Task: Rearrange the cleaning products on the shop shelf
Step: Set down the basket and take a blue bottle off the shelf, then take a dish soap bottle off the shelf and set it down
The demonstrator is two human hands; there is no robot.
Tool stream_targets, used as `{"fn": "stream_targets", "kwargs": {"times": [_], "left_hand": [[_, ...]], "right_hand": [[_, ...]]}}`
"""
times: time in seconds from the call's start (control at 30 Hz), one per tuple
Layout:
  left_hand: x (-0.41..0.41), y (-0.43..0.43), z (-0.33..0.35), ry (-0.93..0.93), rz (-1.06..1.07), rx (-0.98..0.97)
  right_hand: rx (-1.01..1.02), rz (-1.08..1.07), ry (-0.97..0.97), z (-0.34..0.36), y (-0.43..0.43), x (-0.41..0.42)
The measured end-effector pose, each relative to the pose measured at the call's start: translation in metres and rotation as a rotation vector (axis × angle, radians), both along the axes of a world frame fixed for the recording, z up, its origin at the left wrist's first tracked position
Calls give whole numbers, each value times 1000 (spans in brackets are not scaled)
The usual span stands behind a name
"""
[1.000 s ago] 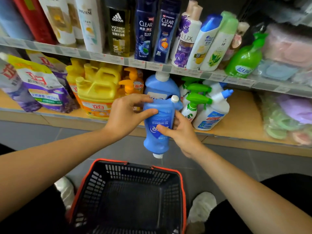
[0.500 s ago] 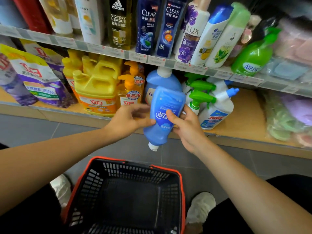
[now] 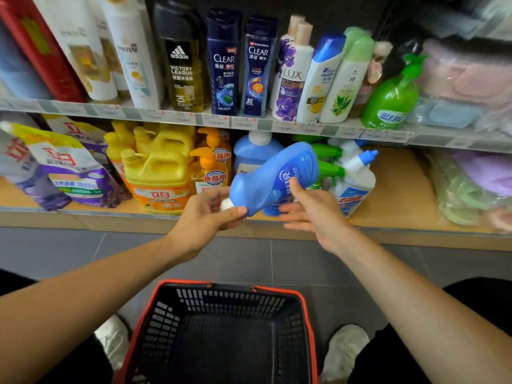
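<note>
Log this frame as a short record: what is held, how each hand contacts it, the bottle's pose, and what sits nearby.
Held item: blue bottle, in the air in front of the lower shelf
Pose: tilted, white cap end low to the left, base raised to the right
Grip: left hand holds the cap end; right hand has its thumb on the label, fingers stretched out beneath
Behind it: second blue bottle, spray bottles, yellow jugs
Below: basket on the floor

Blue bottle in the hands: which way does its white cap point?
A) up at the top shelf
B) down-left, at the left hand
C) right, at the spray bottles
B: the blue bottle lies tilted, white cap low at the left hand, base up to the right.
</note>
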State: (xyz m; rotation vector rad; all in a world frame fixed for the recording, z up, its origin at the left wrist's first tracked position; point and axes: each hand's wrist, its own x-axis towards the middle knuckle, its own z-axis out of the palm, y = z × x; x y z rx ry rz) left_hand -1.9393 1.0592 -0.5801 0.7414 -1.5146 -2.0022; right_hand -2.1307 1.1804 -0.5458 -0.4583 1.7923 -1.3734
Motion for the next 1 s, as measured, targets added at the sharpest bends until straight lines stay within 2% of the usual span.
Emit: {"fn": "stream_targets", "kwargs": {"times": [0.07, 0.17, 0.23, 0.37, 0.43, 0.53, 0.67, 0.77, 0.87, 1.0], "left_hand": [[0, -8, 6, -15, 26, -69], [-1, -14, 9, -70, 26, -159], [-2, -14, 8, -122, 22, -192], [-3, -17, 8, -196, 26, -310], [-6, -18, 6, -247, 9, -416], [-6, -17, 0, -340, -47, -564], [2, -28, -8, -423, -168, -653], [7, -49, -4, -518, -113, -737], [13, -74, 4, -649, 17, -1019], [11, -106, 10, -702, 109, -1363]], "right_hand": [[53, -37, 321, -5, 3, -2], [-7, -46, 902, -10, 4, -5], [-30, 90, 1048, -12, 4, -4], [44, 390, 1206, -21, -3, -5], [57, 498, 1196, -28, -9, -5], [111, 572, 1000, -45, -13, -4], [108, 563, 721, -81, -21, 6], [124, 524, 606, -112, -25, 11], [191, 542, 569, -138, -26, 13], [284, 617, 575, -164, -32, 14]]}}
